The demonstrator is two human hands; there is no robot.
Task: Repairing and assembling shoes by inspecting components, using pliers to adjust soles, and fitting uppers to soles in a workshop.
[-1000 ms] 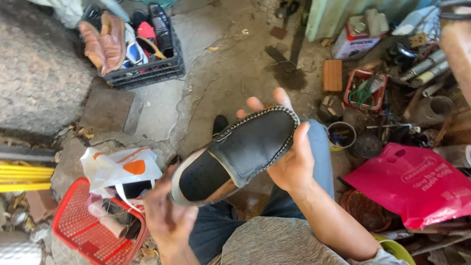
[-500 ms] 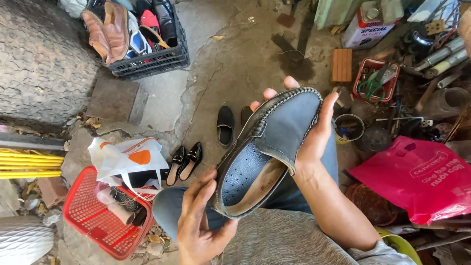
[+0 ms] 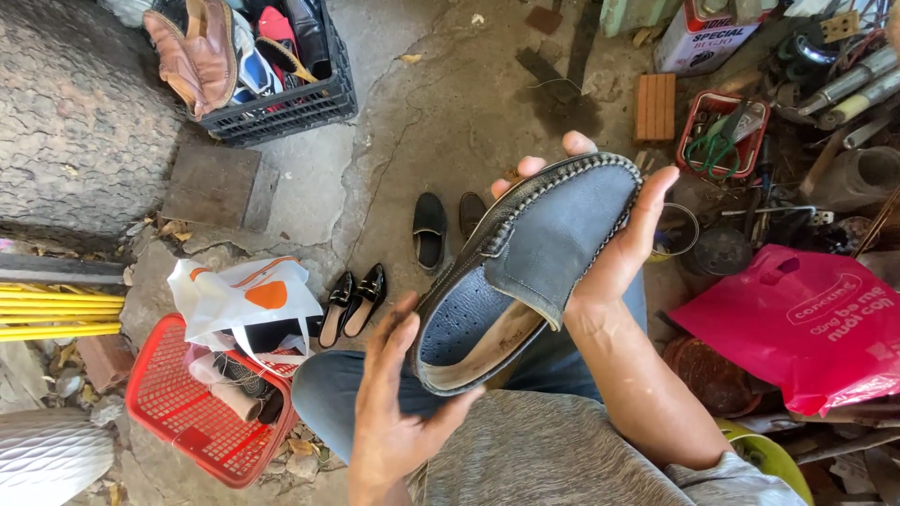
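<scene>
1. Between both hands, above the person's lap, a blue-grey loafer (image 3: 525, 272) is held tilted, its opening and insole turned up toward the camera.
2. The right hand (image 3: 609, 244) cups the toe from beneath, fingers wrapped over the stitched edge.
3. The left hand (image 3: 398, 403) supports the heel, thumb at the rim.
4. As far as the view shows, the shoe is only being looked over; no tool touches it, and any damage is too small to tell.
5. On the concrete lie small black pumps (image 3: 353, 302), a red basket (image 3: 197, 403), a pink bag (image 3: 806, 323) and a black crate (image 3: 272, 70) of shoes.
</scene>
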